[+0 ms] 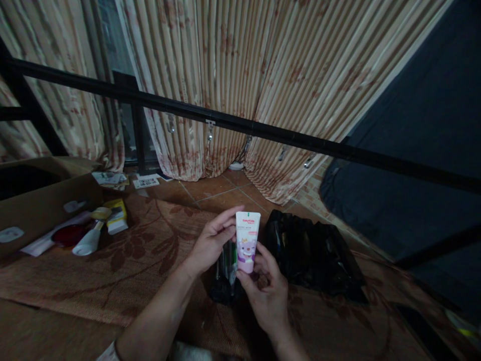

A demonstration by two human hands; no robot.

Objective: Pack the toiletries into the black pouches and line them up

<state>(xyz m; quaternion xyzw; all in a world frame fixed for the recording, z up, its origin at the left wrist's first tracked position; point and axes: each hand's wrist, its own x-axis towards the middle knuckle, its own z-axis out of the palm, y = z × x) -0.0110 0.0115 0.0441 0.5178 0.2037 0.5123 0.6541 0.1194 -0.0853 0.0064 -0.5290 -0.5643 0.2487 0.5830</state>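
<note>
A small white-and-pink squeeze tube (pixel 248 240) with a cartoon animal on its front stands upright between my hands, its pink end down. My right hand (pixel 266 291) grips it low down, the thumb in front and the fingers behind its right side. Against the tube's upper left edge, my left hand (pixel 214 238) is closed with the thumb and fingers pinched at its side. Just behind and below the tube is a dark pouch (pixel 225 281), partly hidden by my hands. To the right lies a black bag with several sections (pixel 311 250).
A patterned rug (pixel 150 250) covers the surface. At left stand a cardboard box (pixel 48 195), a white brush-like item (pixel 90 238), a dark red round item (pixel 69 234) and a yellow box (pixel 117 216). A black metal bar (pixel 225 120) crosses before the curtains (pixel 225 60).
</note>
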